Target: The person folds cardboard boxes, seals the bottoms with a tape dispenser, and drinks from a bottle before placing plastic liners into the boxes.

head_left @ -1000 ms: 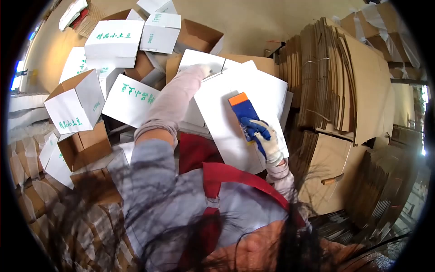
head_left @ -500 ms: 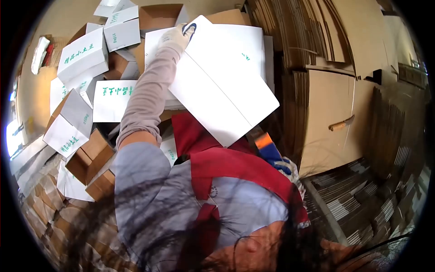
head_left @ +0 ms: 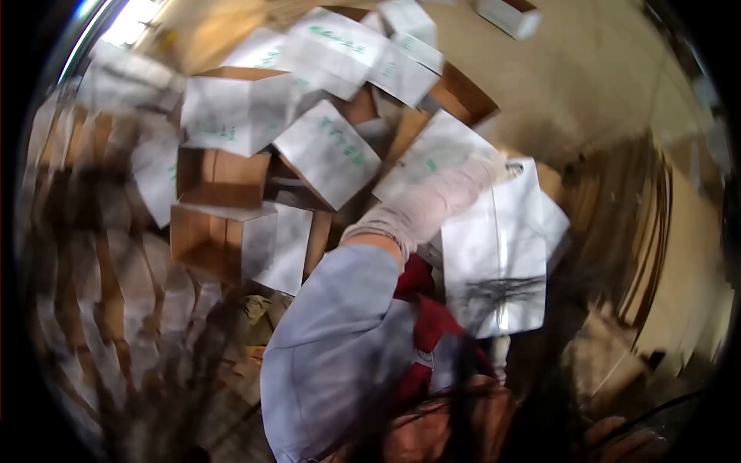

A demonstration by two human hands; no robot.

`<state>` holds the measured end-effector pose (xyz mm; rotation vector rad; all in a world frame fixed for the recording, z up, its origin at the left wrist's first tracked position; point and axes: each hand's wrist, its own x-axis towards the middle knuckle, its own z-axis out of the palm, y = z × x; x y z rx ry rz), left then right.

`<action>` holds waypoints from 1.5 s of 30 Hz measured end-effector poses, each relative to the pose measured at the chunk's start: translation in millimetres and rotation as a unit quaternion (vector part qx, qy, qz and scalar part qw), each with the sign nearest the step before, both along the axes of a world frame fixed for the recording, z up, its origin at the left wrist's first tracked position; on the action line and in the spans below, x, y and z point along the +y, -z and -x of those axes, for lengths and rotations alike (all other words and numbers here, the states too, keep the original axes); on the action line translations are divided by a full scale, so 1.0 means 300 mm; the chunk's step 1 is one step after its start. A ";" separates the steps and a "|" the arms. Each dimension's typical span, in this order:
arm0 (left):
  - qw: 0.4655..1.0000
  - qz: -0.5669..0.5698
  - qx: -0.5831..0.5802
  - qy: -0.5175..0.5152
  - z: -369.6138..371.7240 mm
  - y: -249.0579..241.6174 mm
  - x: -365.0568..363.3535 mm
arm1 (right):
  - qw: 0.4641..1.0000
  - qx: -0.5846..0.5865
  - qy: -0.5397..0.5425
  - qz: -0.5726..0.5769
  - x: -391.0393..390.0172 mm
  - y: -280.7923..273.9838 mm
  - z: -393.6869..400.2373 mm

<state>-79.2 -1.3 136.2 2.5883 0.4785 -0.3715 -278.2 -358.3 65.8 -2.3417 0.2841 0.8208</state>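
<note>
My left hand (head_left: 505,167), in a pale work glove with a pale sleeve above it, is closed on the top edge of a white carton (head_left: 494,247). The carton lies shut and tilted in front of my body, with a seam running down its middle. Below its lower edge a narrow pale strip (head_left: 502,359) shows, perhaps my right glove or sleeve. The fingers of my right hand are hidden. Under my left forearm lies another white carton (head_left: 432,162) with green print.
White cartons with green writing, such as one carton (head_left: 328,154), are heaped on the left, several open and brown inside. Flat cardboard sheets (head_left: 617,224) stand stacked at the right. A lone white box (head_left: 509,17) lies on the floor at the far side.
The view has swung left, so the carton heap now sits more centrally. My left hand still grips the white carton, now turned more upright in view. The orange-and-blue object near my right hand is now hidden.
</note>
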 end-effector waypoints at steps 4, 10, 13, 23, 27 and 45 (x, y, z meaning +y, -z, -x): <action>0.988 0.006 -0.078 -0.136 0.244 -0.304 0.271 | 0.995 -0.086 -0.050 -0.018 0.167 -0.058 -0.213; 0.673 -0.410 -0.431 -0.439 1.081 -1.055 0.750 | 0.743 -0.287 -0.450 -0.403 0.830 -0.638 -0.268; 0.437 -0.659 -0.520 -0.324 1.239 -1.328 0.612 | 0.656 -0.228 -0.525 -0.493 0.902 -0.881 -0.221; 0.968 0.015 -0.249 -0.014 0.288 0.107 0.388 | 0.925 -0.039 -0.213 -0.313 0.364 -0.213 -0.233; 0.954 -0.130 0.026 0.271 -0.127 0.330 0.013 | 0.973 -0.009 0.032 -0.230 0.161 -0.201 -0.133; 0.918 -0.015 0.231 0.321 -0.185 0.221 0.017 | 0.911 -0.200 0.179 -0.312 -0.167 -0.371 -0.023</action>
